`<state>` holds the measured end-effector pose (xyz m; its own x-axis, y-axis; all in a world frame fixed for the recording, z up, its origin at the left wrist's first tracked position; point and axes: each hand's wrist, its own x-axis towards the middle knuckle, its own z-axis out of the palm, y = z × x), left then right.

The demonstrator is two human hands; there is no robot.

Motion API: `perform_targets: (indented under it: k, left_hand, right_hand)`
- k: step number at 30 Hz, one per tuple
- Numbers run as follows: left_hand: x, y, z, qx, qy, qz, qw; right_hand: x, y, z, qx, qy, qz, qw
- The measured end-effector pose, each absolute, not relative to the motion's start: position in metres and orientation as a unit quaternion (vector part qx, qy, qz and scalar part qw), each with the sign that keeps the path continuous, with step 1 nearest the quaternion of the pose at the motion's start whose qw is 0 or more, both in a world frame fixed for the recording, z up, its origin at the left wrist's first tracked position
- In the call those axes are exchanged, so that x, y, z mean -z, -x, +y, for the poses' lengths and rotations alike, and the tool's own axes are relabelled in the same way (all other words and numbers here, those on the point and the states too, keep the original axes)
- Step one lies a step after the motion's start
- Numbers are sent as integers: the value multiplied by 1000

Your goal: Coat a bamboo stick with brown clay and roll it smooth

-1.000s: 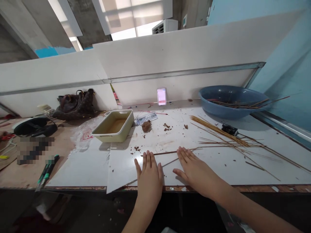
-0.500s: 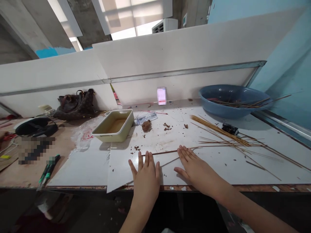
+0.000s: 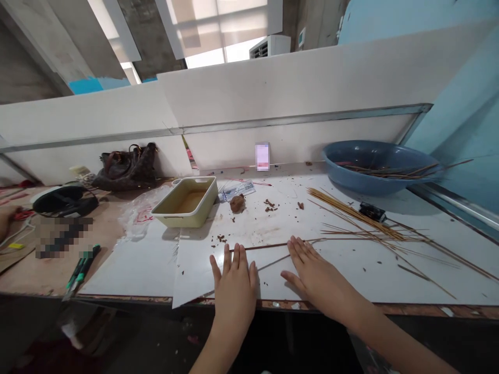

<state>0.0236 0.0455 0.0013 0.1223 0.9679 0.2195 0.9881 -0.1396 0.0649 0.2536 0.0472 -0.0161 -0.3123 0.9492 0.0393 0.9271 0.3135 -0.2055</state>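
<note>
A thin brown stick [image 3: 268,245] lies across the white board, its length running under the fingers of both hands. My left hand [image 3: 235,283] rests palm down with fingers spread, its tips on the stick's left end. Flat on the right part of the stick is my right hand [image 3: 312,270], thumb held apart. Another thin stick [image 3: 275,261] slants between the hands. Beyond them sit a lump of brown dough-like material [image 3: 237,203] and crumbs [image 3: 270,205]. To the right lies a bundle of thin tan sticks [image 3: 351,212].
A pale green tub [image 3: 161,221] stands left of the lump, beside a clear plastic bag [image 3: 134,215]. A blue basin [image 3: 366,182] with brown sticks is at the back right. A phone [image 3: 262,157] leans on the partition. Green-handled pliers [image 3: 82,267] and a handbag [image 3: 128,169] are left.
The camera view has shifted slightly, so the scene sits a little farther right and lower. Both hands stay flat on the stick, with hardly any movement along the board.
</note>
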Motion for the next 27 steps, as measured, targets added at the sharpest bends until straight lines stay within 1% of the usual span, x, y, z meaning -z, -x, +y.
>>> perform_targets:
  k: [3, 6, 9, 13, 16, 20, 23, 27]
  left_hand:
    - [-9, -29, 65, 89, 743, -662, 38]
    - [-13, -33, 78, 79, 738, -670, 38]
    - [-9, -27, 68, 76, 742, -664, 49]
    - [-2, -23, 41, 82, 742, -661, 70]
    - [-2, -36, 36, 93, 767, -632, 68]
    - [-3, -63, 53, 91, 826, -556, 34]
    - [1, -73, 62, 64, 840, -539, 13]
    - [13, -70, 50, 67, 828, -556, 27]
  right_hand:
    - [0, -252, 68, -94, 587, -803, 50]
    - [-8, -249, 83, -87, 590, -802, 40]
    - [-3, -251, 73, -80, 593, -800, 43]
    - [-2, -256, 41, -100, 587, -801, 55]
    - [-18, -252, 32, -117, 569, -811, 70]
    - [-39, -234, 45, -151, 535, -828, 79]
    - [-38, -222, 56, -179, 545, -817, 57]
    - [-25, -219, 45, -160, 555, -814, 67]
